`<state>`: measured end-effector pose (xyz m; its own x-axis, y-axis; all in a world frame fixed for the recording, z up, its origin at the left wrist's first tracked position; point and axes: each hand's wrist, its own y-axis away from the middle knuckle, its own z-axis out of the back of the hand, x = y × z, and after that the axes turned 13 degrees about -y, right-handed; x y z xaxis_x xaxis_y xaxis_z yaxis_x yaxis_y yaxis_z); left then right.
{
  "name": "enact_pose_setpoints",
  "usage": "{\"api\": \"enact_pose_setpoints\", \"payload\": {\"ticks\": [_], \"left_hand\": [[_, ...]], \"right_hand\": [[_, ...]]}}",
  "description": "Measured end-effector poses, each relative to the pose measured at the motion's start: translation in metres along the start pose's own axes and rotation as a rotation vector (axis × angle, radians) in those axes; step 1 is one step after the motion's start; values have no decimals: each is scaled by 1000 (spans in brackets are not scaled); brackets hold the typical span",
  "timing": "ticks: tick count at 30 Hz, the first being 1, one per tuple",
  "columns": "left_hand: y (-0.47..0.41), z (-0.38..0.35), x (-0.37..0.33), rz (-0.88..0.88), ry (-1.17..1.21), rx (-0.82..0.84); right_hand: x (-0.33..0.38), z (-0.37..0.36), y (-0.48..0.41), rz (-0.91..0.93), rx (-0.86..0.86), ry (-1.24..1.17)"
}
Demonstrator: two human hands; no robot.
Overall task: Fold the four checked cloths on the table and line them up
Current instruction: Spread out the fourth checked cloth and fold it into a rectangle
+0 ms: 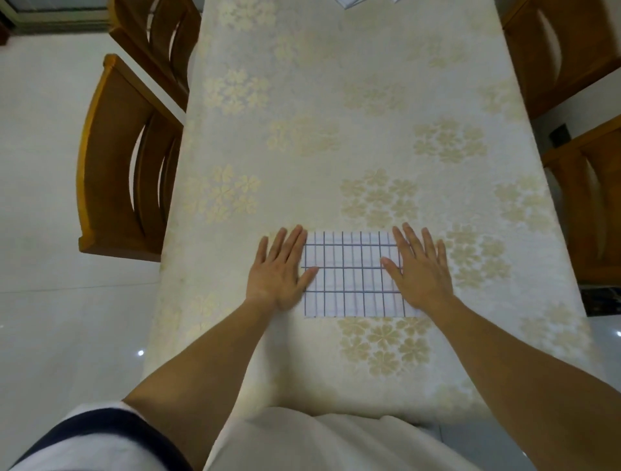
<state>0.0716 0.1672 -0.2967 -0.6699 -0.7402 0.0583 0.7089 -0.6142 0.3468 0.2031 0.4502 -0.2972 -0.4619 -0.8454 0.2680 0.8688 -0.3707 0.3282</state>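
A folded white cloth with dark checks (351, 274) lies flat as a small rectangle near the front of the table (302, 151). My left hand (280, 269) rests flat, fingers spread, on the cloth's left edge. On its right edge my right hand (418, 269) lies the same way, palm down. Neither hand grips anything. At the far top edge of the view, a bit of pale cloth (349, 3) shows; I cannot tell what it is.
The table wears a cream cover with gold flower prints. Wooden chairs stand on the left (121, 168) and on the right (584, 201). A glossy white tiled floor (50, 319) surrounds the table.
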Motion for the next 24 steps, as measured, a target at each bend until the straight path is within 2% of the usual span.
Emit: {"api": "enact_pose_setpoints", "payload": {"ticks": [3,5,7,11,12,16,19,24], "left_hand": [[2,12,-12,25,55,-99],[-3,29,-30,-105,83,-158],[-15,43,-49,-229,113,-79],[-38,43,-64,-213,112,207],[-39,40,-64,-205,100,224],[-39,35,-68,-191,88,214],[-40,35,-72,-165,45,268],[-44,44,-83,-121,-8,389]], "right_hand": [[2,12,-9,25,-101,-60],[7,21,-21,7,-94,-68],[15,31,-33,9,-72,-59],[24,43,-50,-65,60,-93],[24,47,-49,-98,64,-157],[11,54,-32,-316,48,-693],[5,46,-5,-380,42,-754],[20,25,38,-370,-81,-835]]}}
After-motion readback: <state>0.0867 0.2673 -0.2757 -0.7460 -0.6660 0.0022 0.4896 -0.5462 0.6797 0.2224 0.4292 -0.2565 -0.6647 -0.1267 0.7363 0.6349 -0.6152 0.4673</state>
